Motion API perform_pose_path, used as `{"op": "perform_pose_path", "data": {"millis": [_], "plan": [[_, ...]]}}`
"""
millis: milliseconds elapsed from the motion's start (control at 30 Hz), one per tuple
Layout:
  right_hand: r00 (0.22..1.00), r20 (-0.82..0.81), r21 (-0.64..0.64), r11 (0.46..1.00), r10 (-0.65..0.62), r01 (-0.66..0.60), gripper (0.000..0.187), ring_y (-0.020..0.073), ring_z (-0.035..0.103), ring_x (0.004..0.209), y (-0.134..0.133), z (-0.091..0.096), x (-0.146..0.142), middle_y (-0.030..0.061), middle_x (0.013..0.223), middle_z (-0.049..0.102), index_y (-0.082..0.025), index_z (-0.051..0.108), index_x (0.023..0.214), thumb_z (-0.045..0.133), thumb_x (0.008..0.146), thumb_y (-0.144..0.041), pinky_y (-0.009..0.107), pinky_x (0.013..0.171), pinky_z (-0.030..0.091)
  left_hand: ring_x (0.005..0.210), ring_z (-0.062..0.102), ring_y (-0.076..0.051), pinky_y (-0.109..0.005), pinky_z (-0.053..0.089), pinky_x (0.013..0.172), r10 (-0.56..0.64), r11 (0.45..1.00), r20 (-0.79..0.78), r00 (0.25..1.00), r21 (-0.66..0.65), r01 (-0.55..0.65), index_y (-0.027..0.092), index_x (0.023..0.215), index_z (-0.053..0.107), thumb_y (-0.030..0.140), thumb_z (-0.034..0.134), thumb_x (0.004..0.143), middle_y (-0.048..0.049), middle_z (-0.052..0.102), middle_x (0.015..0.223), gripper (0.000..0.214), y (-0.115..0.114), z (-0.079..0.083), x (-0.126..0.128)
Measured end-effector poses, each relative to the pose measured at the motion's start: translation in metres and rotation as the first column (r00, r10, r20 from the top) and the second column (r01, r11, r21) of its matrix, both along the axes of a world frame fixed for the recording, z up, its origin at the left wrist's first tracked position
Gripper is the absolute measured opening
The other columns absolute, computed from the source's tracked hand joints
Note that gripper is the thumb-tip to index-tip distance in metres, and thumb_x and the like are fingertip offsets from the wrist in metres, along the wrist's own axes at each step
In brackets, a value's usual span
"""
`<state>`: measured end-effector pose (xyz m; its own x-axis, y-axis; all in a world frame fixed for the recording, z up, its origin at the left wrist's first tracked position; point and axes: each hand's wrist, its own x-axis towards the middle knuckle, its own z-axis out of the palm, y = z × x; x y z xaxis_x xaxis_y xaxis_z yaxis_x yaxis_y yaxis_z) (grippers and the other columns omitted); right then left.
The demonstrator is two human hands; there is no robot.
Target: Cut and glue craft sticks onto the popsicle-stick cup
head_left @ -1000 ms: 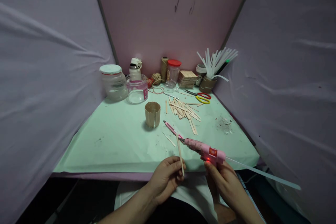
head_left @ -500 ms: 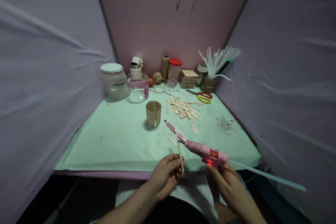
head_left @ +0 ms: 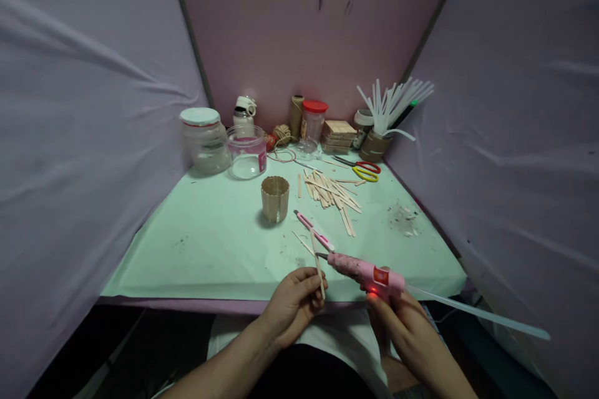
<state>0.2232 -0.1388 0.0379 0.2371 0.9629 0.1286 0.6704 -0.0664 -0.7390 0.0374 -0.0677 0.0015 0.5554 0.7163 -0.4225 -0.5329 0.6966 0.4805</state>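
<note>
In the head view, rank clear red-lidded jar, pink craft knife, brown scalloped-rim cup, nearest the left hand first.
1. Pink craft knife: just beyond the left hand.
2. Brown scalloped-rim cup: farther, leftward.
3. Clear red-lidded jar: at the back.

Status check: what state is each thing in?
Left hand: closed on stick
Right hand: gripping glue gun
Stick: held near its lower end
Glue gun: red light on, glue stick loaded
Cup: upright
Cutter: lying flat
Scissors: lying flat
White-lidded jar: lid on
Red-lidded jar: lid on
Pink-labelled jar: no lid
Stick pile: loose
</note>
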Motion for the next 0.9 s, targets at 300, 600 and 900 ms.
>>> {"op": "perform_pose_path", "data": {"millis": [300,600,900], "plan": [[1.000,0.005,0.008,1.000,0.016,-0.016,0.040,0.0230,0.066,0.070,-0.002,0.002,0.001,0.0072,0.073,0.071,-0.020,0.072,0.077,0.052,0.083,-0.054,0.032,0.072,0.056,0.053,0.049,-0.004,-0.015,0.037,0.053,0.042,0.997,-0.060,0.997,0.068,-0.038,0.010,0.073,0.068,0.026,0.088,0.057,-0.0016,0.062,0.065,0.030,0.002,0.004,-0.001],[0.996,-0.050,-0.032,0.996,0.078,-0.080,0.037,0.0218,0.066,0.074,-0.003,0.010,0.000,0.0061,0.078,0.070,-0.020,0.071,0.088,0.051,0.085,-0.050,0.032,0.080,0.055,0.055,0.049,-0.004,-0.014,0.037,0.054,0.070,0.991,-0.055,0.996,0.122,-0.063,0.011,0.070,0.068,0.024,0.085,0.062,-0.0010,0.061,0.066,0.023,0.003,0.000,0.000],[0.993,-0.014,-0.053,0.992,0.116,-0.117,0.031,0.0197,0.065,0.074,-0.005,0.020,0.000,0.0037,0.079,0.070,-0.022,0.071,0.090,0.050,0.088,-0.045,0.028,0.076,0.054,0.058,0.050,-0.005,-0.016,0.037,0.056,0.131,0.974,-0.182,0.975,0.205,-0.092,0.012,0.072,0.070,0.026,0.085,0.061,-0.0029,0.065,0.069,0.024,0.003,0.001,-0.003]]}}
